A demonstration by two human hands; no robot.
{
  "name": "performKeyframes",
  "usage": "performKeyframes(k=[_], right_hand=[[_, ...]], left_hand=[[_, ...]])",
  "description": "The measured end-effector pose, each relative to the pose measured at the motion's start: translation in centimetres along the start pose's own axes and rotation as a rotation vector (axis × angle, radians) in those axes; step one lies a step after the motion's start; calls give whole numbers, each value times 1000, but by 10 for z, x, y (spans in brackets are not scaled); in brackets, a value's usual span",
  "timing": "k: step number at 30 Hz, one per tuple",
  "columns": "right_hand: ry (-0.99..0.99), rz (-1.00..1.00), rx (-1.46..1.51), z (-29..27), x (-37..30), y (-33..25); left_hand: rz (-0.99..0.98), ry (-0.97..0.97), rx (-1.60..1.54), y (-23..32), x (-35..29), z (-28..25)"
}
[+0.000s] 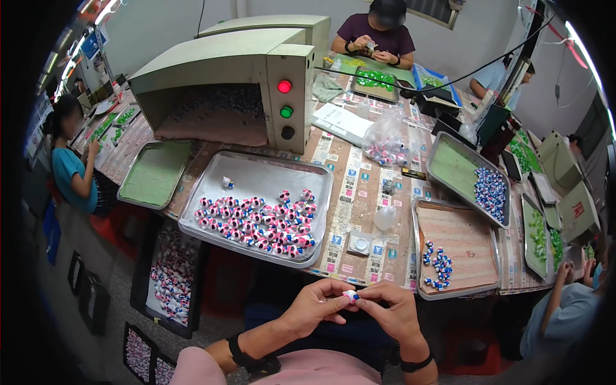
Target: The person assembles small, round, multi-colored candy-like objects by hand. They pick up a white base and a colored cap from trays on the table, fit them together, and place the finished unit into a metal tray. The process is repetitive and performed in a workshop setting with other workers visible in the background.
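Note:
Low in front of me, at the table's near edge, my left hand (311, 309) and my right hand (394, 314) meet around a small white, pink and blue figurine (350, 296). Both hands pinch it between thumb and fingers. Beyond and to the left lies a metal tray (212, 168) lined with white, bearing many similar pink, white and blue pieces (256, 221) and one mostly white piece (227, 183) apart from them. To the right, a tray with a pinkish-brown lining (462, 250) carries a cluster of small blue and white pieces (437, 266).
A beige machine (289, 58) with a dark opening stands behind the left tray. A tilted green-lined tray (452, 163) overlaps the right one. A plastic bag of pieces (387, 138) and a small white pot (360, 245) stand between. Dark crates (138, 295) sit lower left. Other people work around.

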State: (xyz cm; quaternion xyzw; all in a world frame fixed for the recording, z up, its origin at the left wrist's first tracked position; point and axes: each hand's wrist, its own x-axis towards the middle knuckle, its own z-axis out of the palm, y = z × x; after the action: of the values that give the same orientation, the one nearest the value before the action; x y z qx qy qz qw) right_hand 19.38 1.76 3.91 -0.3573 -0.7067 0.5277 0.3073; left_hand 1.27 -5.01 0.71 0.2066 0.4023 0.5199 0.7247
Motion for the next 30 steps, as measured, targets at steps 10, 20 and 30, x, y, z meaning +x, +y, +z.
performKeyframes(k=[10,20,30], right_hand=[[213,-92,-66,-32,-15,13],[586,6,-186,-87,-29,36],[450,14,-723,-105,-29,48]], left_hand=[[405,389,516,56,-6,-39],[744,650,1147,61,8,-77],[900,639,1283,57,12,-77]])
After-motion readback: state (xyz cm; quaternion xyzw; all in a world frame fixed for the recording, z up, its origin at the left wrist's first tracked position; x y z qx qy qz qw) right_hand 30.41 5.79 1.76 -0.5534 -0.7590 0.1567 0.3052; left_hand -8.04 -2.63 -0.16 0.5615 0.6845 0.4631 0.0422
